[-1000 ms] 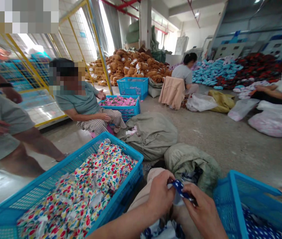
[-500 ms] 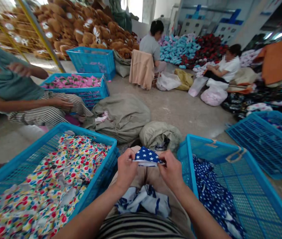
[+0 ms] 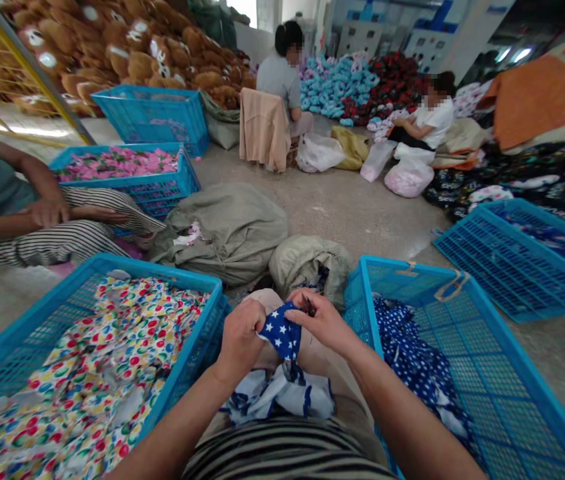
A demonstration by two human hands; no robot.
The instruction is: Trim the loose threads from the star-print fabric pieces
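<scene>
A small blue fabric piece with white stars (image 3: pixel 281 333) is held over my lap by both hands. My left hand (image 3: pixel 239 339) is closed on its left side. My right hand (image 3: pixel 321 320) pinches its upper right edge. More blue-and-white fabric pieces (image 3: pixel 282 395) lie bunched on my lap just below. A blue crate of colourful dotted fabric (image 3: pixel 93 360) stands at my left, and a blue crate with navy dotted fabric (image 3: pixel 415 363) at my right.
Two grey-green sacks (image 3: pixel 227 227) lie on the concrete floor ahead. A seated person in striped trousers (image 3: pixel 37 213) is at the left beside a crate of pink pieces (image 3: pixel 117 163). Two more people sit farther back among heaps of plush toys (image 3: pixel 112 53). Another blue crate (image 3: pixel 517 260) lies right.
My view has dropped and swung right, bringing the right-hand crates into sight. The starred piece, stretched flat between my hands half a second ago, is now bunched up and folded between them.
</scene>
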